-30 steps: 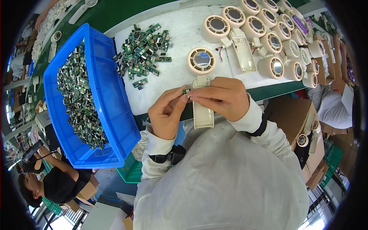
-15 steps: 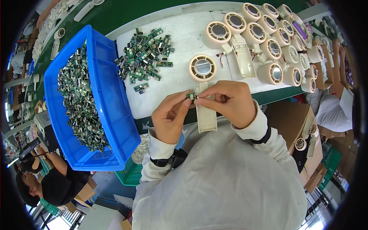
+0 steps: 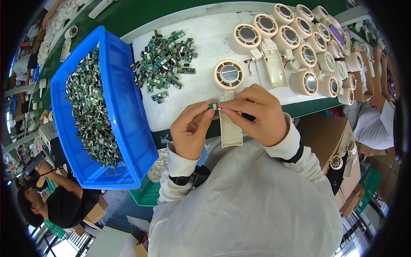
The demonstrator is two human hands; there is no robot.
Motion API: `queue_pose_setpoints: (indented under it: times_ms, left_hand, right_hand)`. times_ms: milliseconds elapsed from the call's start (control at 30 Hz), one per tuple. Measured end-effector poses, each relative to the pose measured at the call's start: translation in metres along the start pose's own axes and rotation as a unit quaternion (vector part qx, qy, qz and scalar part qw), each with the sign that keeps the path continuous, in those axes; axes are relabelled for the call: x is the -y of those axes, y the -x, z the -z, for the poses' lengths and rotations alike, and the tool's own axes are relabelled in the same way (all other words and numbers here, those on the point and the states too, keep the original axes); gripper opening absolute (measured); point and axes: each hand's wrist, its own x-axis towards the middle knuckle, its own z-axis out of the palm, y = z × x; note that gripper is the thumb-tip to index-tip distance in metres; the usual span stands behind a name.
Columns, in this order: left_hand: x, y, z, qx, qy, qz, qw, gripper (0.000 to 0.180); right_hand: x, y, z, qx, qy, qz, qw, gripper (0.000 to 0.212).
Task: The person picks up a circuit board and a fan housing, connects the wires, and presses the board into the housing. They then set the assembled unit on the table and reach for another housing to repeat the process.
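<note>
My left hand (image 3: 191,129) pinches a small green circuit board (image 3: 212,106) between thumb and fingertips. My right hand (image 3: 262,115) meets it from the other side, thumb and forefinger closed at the board's edge; whatever lies between those fingertips is too small and covered to make out. Beneath both hands lies a cream handheld fan, its open handle shell (image 3: 231,133) pointing toward me. The round fan head (image 3: 228,75), with a silvery disc in its middle, rests on the white work surface just beyond my fingers. The upper part of the handle is partly hidden by my right hand.
A blue bin (image 3: 122,115) full of circuit boards stands at the left. Beside it a loose heap of boards (image 3: 162,60) lies on the white foam mat (image 3: 205,43). Several more fan heads (image 3: 287,37) crowd the right, one with an open handle (image 3: 274,64). A cardboard box (image 3: 319,128) sits lower right.
My right hand has shifted slightly and its fingers have changed their angle at the board's edge. The left hand keeps its pinch. The whole view has moved a little.
</note>
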Motion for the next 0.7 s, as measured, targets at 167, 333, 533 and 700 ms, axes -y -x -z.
queue_pose_setpoints:
  times_ms: [167,333,533,700]
  left_hand:
    - [0.0002,0.0009,-0.0011,-0.003,0.004,0.004,1.000,0.028]
    - [0.0014,0.0000,-0.0017,0.002,0.014,0.000,1.000,0.028]
    - [0.0034,0.0023,-0.0042,0.002,-0.018,-0.037,0.999,0.030]
    - [0.0021,0.0091,-0.0021,-0.002,-0.198,-0.080,0.977,0.034]
  right_hand:
    - [0.0044,0.0005,-0.0023,-0.010,0.060,0.039,0.997,0.022]
    - [0.0044,0.0006,-0.0037,-0.023,-0.023,-0.038,0.999,0.022]
    - [0.0041,-0.0012,-0.0074,-0.064,0.071,0.017,0.995,0.021]
    - [0.0027,-0.0007,-0.0084,-0.067,0.083,0.061,0.992,0.019]
